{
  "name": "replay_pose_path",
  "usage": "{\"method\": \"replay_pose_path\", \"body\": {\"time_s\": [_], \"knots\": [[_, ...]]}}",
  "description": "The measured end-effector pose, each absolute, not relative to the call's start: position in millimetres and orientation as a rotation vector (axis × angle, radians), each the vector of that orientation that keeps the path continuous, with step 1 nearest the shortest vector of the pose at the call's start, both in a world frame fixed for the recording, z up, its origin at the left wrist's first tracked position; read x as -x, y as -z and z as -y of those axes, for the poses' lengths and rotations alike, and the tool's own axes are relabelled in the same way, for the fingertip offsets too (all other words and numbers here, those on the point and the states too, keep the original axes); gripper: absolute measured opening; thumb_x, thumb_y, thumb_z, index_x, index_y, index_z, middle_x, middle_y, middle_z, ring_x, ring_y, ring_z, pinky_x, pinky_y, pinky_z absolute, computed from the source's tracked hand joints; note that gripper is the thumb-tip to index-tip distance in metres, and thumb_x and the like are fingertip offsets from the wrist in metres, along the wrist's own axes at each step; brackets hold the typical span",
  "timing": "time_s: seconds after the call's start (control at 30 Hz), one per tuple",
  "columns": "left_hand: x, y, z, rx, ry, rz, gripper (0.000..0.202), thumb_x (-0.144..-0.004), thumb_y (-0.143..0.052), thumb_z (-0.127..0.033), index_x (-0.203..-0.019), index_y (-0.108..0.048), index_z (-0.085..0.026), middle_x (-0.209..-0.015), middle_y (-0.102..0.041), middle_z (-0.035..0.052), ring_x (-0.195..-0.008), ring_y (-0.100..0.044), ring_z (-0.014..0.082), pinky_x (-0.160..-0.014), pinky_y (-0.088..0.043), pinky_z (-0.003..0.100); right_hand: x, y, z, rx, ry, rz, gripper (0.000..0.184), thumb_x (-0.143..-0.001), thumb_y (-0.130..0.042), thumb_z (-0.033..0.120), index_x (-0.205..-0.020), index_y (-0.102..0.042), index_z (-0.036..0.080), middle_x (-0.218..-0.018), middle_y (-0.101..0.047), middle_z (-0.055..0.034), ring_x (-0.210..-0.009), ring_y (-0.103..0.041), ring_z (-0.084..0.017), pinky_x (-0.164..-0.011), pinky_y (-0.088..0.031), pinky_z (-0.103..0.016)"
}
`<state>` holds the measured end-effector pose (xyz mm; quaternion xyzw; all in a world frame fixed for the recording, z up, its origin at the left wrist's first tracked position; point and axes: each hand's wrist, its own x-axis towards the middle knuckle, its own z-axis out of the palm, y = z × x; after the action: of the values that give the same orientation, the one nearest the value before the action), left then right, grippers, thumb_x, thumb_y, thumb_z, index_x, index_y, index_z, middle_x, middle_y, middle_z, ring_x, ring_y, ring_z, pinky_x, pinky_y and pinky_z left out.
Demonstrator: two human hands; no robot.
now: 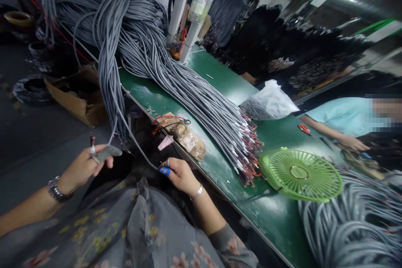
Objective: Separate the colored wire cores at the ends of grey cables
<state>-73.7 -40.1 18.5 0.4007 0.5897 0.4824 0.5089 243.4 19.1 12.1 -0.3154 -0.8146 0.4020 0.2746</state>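
My left hand (84, 166) is closed in a pinch on the stripped end of a grey cable (112, 135), held up over my lap with the coloured wire tips sticking out above the fingers. My right hand (178, 174) is closed near the table's edge, gripping the other part of the same thin grey cable together with a small tool with a blue tip (164, 171). A large bundle of grey cables (176, 79) lies across the green table (220, 79), its stripped ends with red wires (248, 146) fanned out beside my right hand.
A green fan (300, 174) lies flat on the table. A clear plastic bag (269, 102) sits behind it. A person in a light blue shirt (342, 117) works at the right. More grey cables (354, 226) pile at the lower right. A cardboard box (78, 98) stands on the floor.
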Motion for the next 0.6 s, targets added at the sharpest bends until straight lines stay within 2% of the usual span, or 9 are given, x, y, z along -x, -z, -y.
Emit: {"method": "replay_pose_path", "body": {"time_s": [0.03, 0.1, 0.17, 0.2, 0.23, 0.33, 0.43, 0.5, 0.6], "knots": [[70.3, -22.9, 38.8, -1.038, -1.066, -1.367, 0.024, -0.072, -0.086, -0.046, -0.066, -0.082, -0.023, -0.052, -0.07, 0.0027, -0.033, -0.038, 0.0093, -0.039, -0.034, 0.024, -237.4, -12.7, -19.1, 0.806, -1.124, 2.2, 0.063, -0.105, -0.049, 0.075, -0.071, -0.065, 0.025, -0.066, -0.06, -0.002, -0.062, -0.055, -0.017, -0.062, -0.047, -0.03], [56.2, -33.2, 34.5, -1.201, -0.947, -1.275, 0.023, -0.074, -0.086, -0.048, -0.073, -0.086, -0.025, -0.059, -0.075, 0.0056, -0.042, -0.054, 0.0159, -0.046, -0.047, 0.027, -225.7, -15.6, -18.1, 0.722, -1.221, 2.193, 0.065, -0.104, -0.047, 0.079, -0.07, -0.063, 0.025, -0.065, -0.058, -0.0014, -0.062, -0.054, -0.017, -0.062, -0.047, -0.029], [36.1, -42.3, 29.1, -1.352, -1.016, -1.188, 0.022, -0.076, -0.086, -0.044, -0.089, -0.09, -0.027, -0.09, -0.087, 0.0102, -0.078, -0.077, 0.0271, -0.072, -0.062, 0.032, -216.9, -19.9, -16.0, 0.678, -1.302, 2.133, 0.067, -0.101, -0.048, 0.083, -0.071, -0.064, 0.025, -0.066, -0.059, -0.0015, -0.062, -0.055, -0.017, -0.064, -0.049, -0.03], [25.7, -45.0, 26.5, -1.405, -1.037, -1.13, 0.024, -0.077, -0.086, -0.044, -0.095, -0.089, -0.027, -0.102, -0.088, 0.0109, -0.094, -0.08, 0.0305, -0.085, -0.064, 0.035, -214.0, -21.9, -14.6, 0.686, -1.334, 2.077, 0.067, -0.1, -0.049, 0.084, -0.073, -0.065, 0.025, -0.067, -0.06, -0.0017, -0.061, -0.055, -0.017, -0.065, -0.05, -0.03], [16.1, -45.9, 24.1, -1.441, -1.01, -1.074, 0.026, -0.079, -0.085, -0.042, -0.1, -0.089, -0.027, -0.105, -0.088, 0.0103, -0.1, -0.08, 0.0309, -0.092, -0.064, 0.036, -212.1, -23.4, -13.1, 0.716, -1.36, 1.995, 0.067, -0.098, -0.051, 0.085, -0.074, -0.066, 0.025, -0.067, -0.061, -0.0017, -0.06, -0.055, -0.016, -0.064, -0.05, -0.03], [-3.9, -36.9, 19.5, -1.459, -0.905, -0.945, 0.028, -0.087, -0.078, -0.037, -0.112, -0.084, -0.024, -0.098, -0.088, 0.0081, -0.093, -0.081, 0.0279, -0.089, -0.065, 0.036, -210.0, -23.8, -7.4, 0.894, -1.412, 1.67, 0.066, -0.094, -0.057, 0.087, -0.077, -0.066, 0.024, -0.066, -0.064, -0.0014, -0.055, -0.053, -0.015, -0.058, -0.051, -0.029], [-10.4, -16.0, 18.6, -1.542, -0.836, -0.943, 0.037, -0.081, -0.077, -0.026, -0.117, -0.081, -0.024, -0.1, -0.088, 0.0065, -0.095, -0.083, 0.0285, -0.09, -0.065, 0.036, -208.5, -20.6, 0.0, 0.992, -1.422, 1.513, 0.063, -0.092, -0.062, 0.086, -0.083, -0.07, 0.023, -0.068, -0.069, -0.0024, -0.054, -0.057, -0.016, -0.056, -0.053, -0.03], [-11.1, -2.7, 19.5, -1.589, -0.828, -1.04, 0.048, -0.074, -0.073, -0.02, -0.121, -0.08, -0.025, -0.099, -0.088, 0.0049, -0.093, -0.083, 0.029, -0.091, -0.065, 0.036, -206.6, -19.0, 5.5, 0.97, -1.38, 1.559, 0.057, -0.095, -0.063, 0.079, -0.092, -0.075, 0.023, -0.076, -0.075, -0.0049, -0.062, -0.066, -0.019, -0.064, -0.058, -0.032], [-12.7, 7.2, 21.7, -1.53, -0.915, -1.174, 0.057, -0.07, -0.069, -0.018, -0.125, -0.077, -0.026, -0.108, -0.088, 0.0057, -0.105, -0.083, 0.0316, -0.101, -0.063, 0.041, -203.5, -17.7, 12.6, 0.896, -1.301, 1.644, 0.048, -0.101, -0.063, 0.068, -0.118, -0.077, 0.025, -0.096, -0.082, -0.0086, -0.083, -0.076, -0.023, -0.083, -0.063, -0.037]]}}
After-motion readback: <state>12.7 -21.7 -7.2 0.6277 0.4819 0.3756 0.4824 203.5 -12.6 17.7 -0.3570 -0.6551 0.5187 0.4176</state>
